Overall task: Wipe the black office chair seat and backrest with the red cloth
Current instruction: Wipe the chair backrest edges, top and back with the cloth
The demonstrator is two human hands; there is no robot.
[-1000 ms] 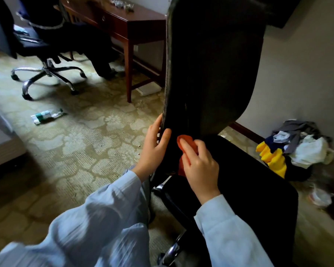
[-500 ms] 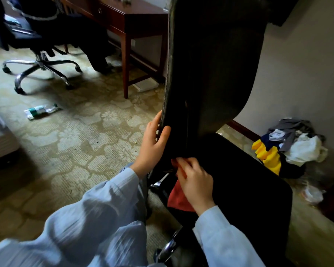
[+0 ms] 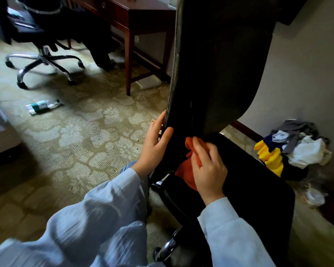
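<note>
The black office chair stands right in front of me, its tall backrest (image 3: 218,60) rising up the middle and its seat (image 3: 256,182) spreading low to the right. My left hand (image 3: 154,145) grips the backrest's left edge near its bottom, thumb on the front face. My right hand (image 3: 208,168) holds the red cloth (image 3: 187,170) bunched against the gap where the backrest meets the seat. Part of the cloth hangs below my palm.
A second office chair (image 3: 41,54) with a chrome base stands at the far left beside a dark wooden desk (image 3: 135,16). A crushed plastic bottle (image 3: 41,106) lies on the patterned carpet. A heap of clothes (image 3: 295,149) sits by the wall at right.
My right hand slid the red cloth down the backrest's lower part to the seat joint, then came up slightly. My left hand kept its grip on the backrest edge.
</note>
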